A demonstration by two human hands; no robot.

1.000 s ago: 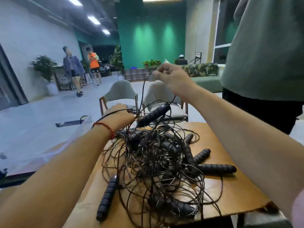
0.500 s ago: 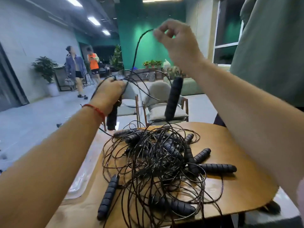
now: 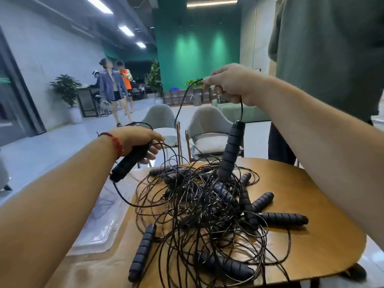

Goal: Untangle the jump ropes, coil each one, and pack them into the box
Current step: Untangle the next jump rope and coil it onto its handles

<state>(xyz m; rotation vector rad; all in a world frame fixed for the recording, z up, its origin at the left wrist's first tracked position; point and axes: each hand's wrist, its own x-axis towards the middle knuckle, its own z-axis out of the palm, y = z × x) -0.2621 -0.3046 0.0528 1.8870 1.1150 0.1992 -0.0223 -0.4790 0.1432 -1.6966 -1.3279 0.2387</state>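
1. Head view. Left hand (image 3: 141,142): raised over the surface's (image 3: 315,190) far-left edge, fingers wrapped round one black handle (image 3: 128,163).
2. Right hand (image 3: 230,84): lifted higher, pinching one cord (image 3: 241,111); one dangling handle (image 3: 230,150) hangs from it.
3. Jump ropes (image 3: 207,215): one tangled heap, mid-surface; at least seven handles lying in it.

Beyond the far edge of the wooden table (image 3: 324,246) I see two grey chairs (image 3: 207,123); a person in green (image 3: 332,59) stands at its right.
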